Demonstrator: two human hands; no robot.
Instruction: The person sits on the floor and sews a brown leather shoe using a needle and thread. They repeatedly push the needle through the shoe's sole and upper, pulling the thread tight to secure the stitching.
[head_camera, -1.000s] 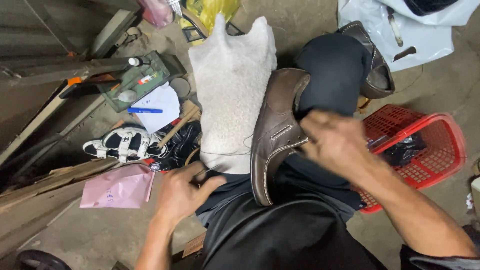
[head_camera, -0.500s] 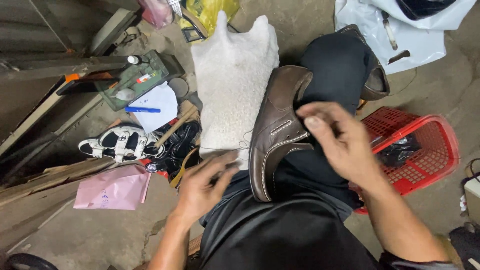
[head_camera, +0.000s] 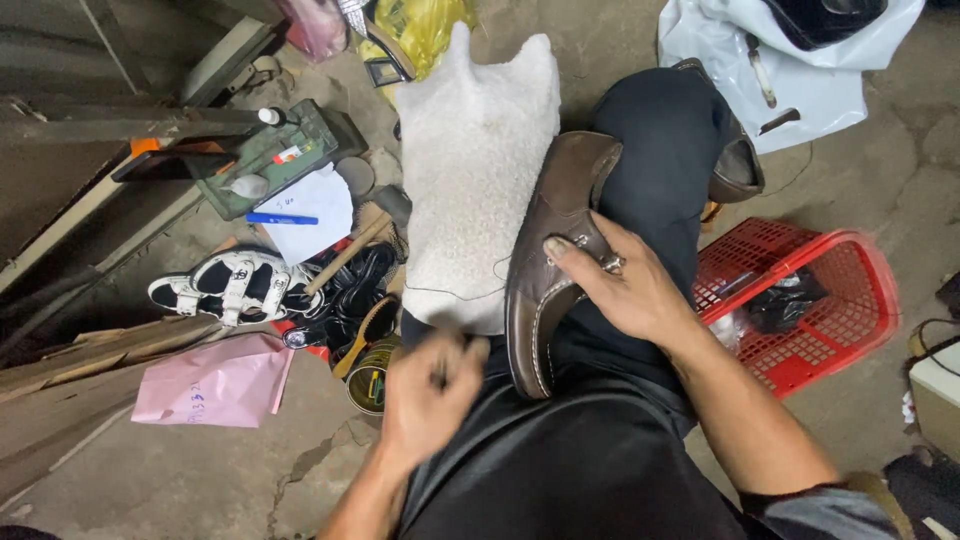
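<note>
Resting across the person's lap, the brown leather shoe lies on its side with the toe pointing away, against a white fleecy cloth draped over the left knee. The right hand presses down on the shoe's upper, fingers spread flat and thumb laid along its side, pinning it rather than closing around it. The left hand hovers just beside the shoe's heel end, blurred, fingers curled loosely inward; whether it holds anything cannot be told.

To the right on the floor sits a red plastic basket with dark and clear bags inside. On the left, a small round tin stands near the left hand, with a brush above it, a black-and-white sandal and a pink paper bag.

The shoe is dark brown with pale stitching along its sole edge and a metal fitting near the laces.
</note>
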